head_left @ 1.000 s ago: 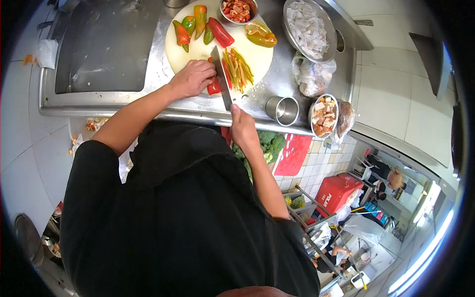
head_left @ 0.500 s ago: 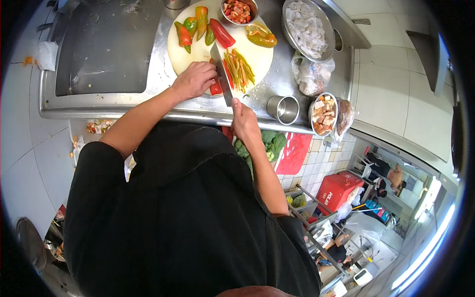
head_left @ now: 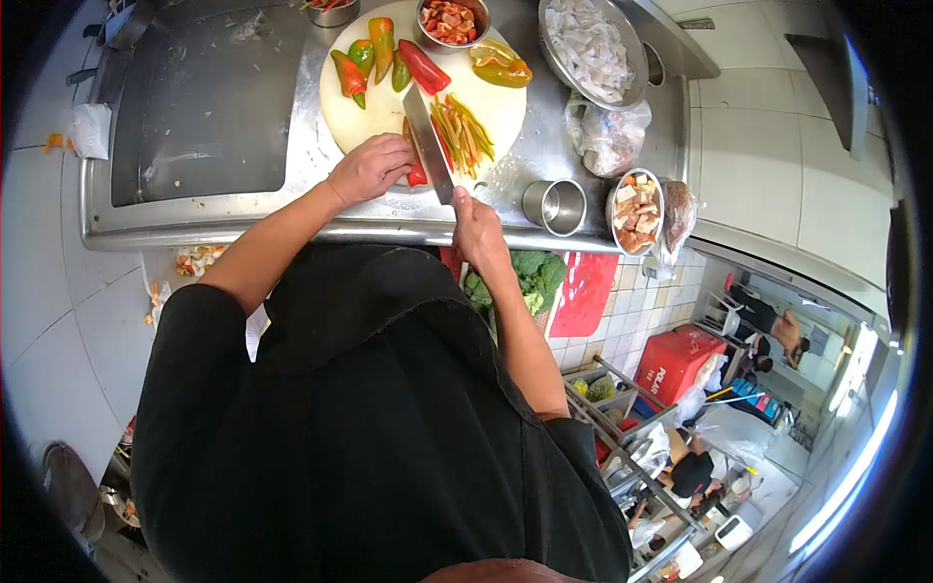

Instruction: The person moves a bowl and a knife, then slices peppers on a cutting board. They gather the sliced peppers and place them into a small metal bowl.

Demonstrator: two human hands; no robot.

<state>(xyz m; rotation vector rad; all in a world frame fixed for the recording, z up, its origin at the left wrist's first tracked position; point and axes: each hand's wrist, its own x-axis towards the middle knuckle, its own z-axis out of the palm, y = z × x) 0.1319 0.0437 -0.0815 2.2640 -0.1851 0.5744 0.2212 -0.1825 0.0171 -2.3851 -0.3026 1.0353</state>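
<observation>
My right hand (head_left: 479,228) is closed around the handle of a broad kitchen knife (head_left: 428,146). The blade stands on the round white cutting board (head_left: 345,121), beside a red pepper piece (head_left: 416,175). With curled fingers my left hand (head_left: 371,169) presses that piece from the left of the blade. Right of the knife lies a pile of thin pepper strips (head_left: 466,133), yellow-green and red. Whole peppers lie farther up the board: a red one (head_left: 425,66), an orange-green one (head_left: 382,47) and several others. A cut-open yellow-green pepper (head_left: 501,66) lies at upper right.
A bowl of chopped red pieces (head_left: 450,21) sits at the board's far edge. To the right are a colander of whitish pieces (head_left: 595,53), a steel cup (head_left: 556,207) and a bowl of cubes (head_left: 637,209). Broccoli (head_left: 530,282) lies below the counter edge. Other people (head_left: 692,476) are at lower right.
The whole view has shifted slightly, bringing more of a small steel bowl at the top into sight. Both hands keep nearly the same place at the knife and pepper.
</observation>
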